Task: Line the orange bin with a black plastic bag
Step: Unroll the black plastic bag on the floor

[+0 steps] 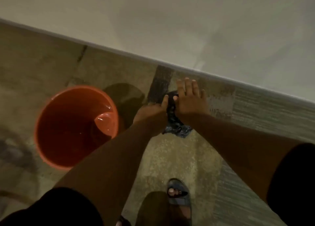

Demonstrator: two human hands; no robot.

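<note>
The orange bin [51,116] stands upright on the floor at the left, round and open, with nothing lining it. To its right I hold a crumpled black plastic bag [177,128] between my two hands, above the floor near the wall. My left hand [153,111] grips the bag's upper part from the left, thumb up against it. My right hand [189,99] presses on the bag from the right with its fingers stretched out flat. The bag's lower end hangs bunched below my wrists; its top is hidden between my hands.
A pale wall [170,21] with a skirting edge [119,51] runs diagonally behind the bin. The floor [170,157] is dim speckled concrete with a dark patch [160,82] by the wall. My foot in a blue sandal [179,193] stands at the bottom centre.
</note>
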